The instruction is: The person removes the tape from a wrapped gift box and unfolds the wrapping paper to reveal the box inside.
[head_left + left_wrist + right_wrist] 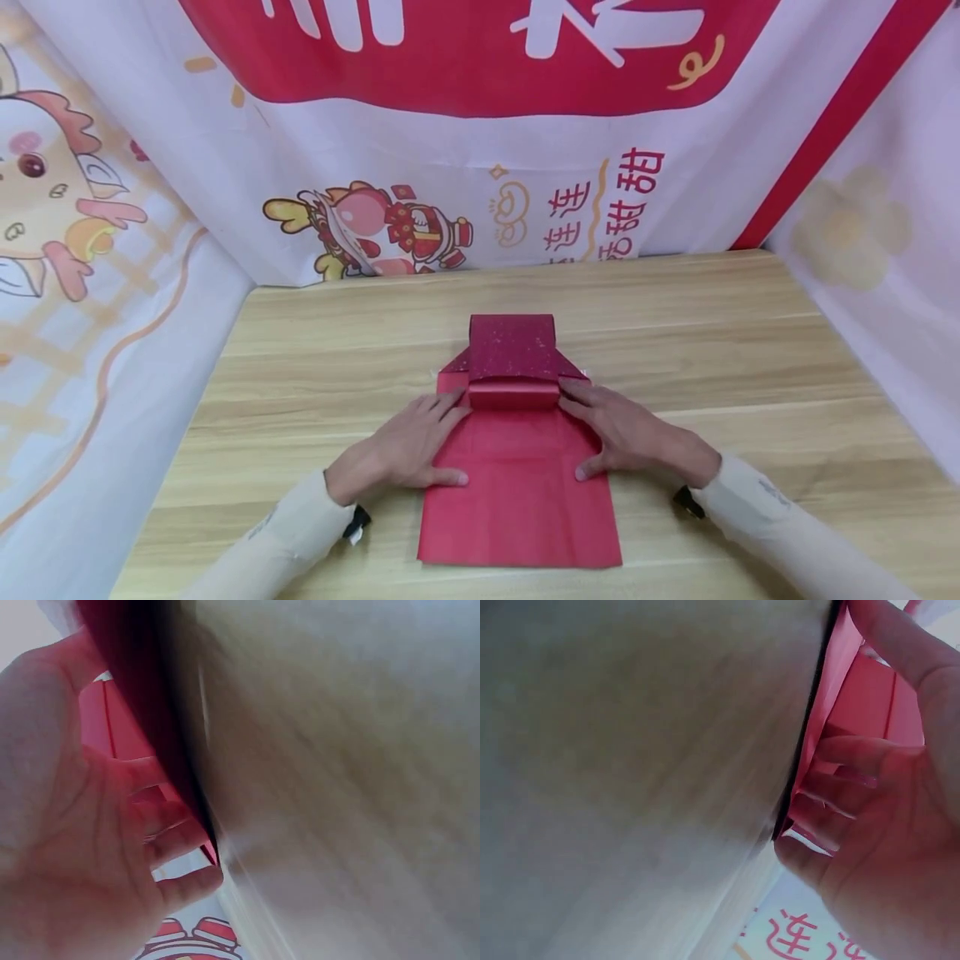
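Note:
A sheet of red paper (521, 508) lies on the table, its far end folded over a small box-like form (513, 346) with a dark red speckled top. A bright red front face shows under that flap, and speckled triangular folds stick out on both sides. My left hand (420, 437) rests on the paper's left edge, fingertips at the near left corner of the form and thumb lower on the sheet. Mirroring it, my right hand (618, 429) touches the right side, fingers at the near right corner. Both wrist views show fingers extended along the red paper's edge.
The light wood table (300, 367) spreads around the paper. A printed white cloth (442, 150) with red lettering and cartoon figures hangs behind it, and more patterned cloth (90, 333) stands along the left side.

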Available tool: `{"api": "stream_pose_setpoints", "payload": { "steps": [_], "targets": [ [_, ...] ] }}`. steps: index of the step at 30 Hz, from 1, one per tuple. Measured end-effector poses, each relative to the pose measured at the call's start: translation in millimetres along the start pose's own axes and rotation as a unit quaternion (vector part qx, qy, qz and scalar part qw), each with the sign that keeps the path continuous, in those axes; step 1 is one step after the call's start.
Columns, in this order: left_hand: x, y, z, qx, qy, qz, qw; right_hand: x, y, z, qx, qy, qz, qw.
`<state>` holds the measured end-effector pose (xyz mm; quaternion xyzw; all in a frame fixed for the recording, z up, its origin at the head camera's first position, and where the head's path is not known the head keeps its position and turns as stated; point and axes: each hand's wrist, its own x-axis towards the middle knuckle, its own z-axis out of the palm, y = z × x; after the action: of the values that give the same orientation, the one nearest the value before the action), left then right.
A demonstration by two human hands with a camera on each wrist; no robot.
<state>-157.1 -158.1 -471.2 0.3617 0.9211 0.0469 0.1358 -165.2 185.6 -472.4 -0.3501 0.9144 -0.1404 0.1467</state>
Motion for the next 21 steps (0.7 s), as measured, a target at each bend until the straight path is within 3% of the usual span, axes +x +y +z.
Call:
{"api": "stream_pose_setpoints", "payload": {
  "steps": [5,10,14,21],
  "targets": [
    [11.2,-7.2,-4.9,-0.029,0.094,0.014,0.9951,2.9,6,-4,0.002,0.085,-0.021,0.9961],
    [19.5,-11.3,-12.7,-0.051,0.175,-0.009,0.9832,11.3,9,-12,0.032,0.151,0.024,0.9877],
    [27.1,-15.2,-20.1,-0.084,0.168,-0.03,0.9819,18.8,11,-21,0.08,0.158,0.057,0.9826],
    [39.9,-21.6,-31.5,-0.144,0.119,-0.047,0.9813,41.3,21,-31,0.163,0.137,0.015,0.9769]
  ]
}}
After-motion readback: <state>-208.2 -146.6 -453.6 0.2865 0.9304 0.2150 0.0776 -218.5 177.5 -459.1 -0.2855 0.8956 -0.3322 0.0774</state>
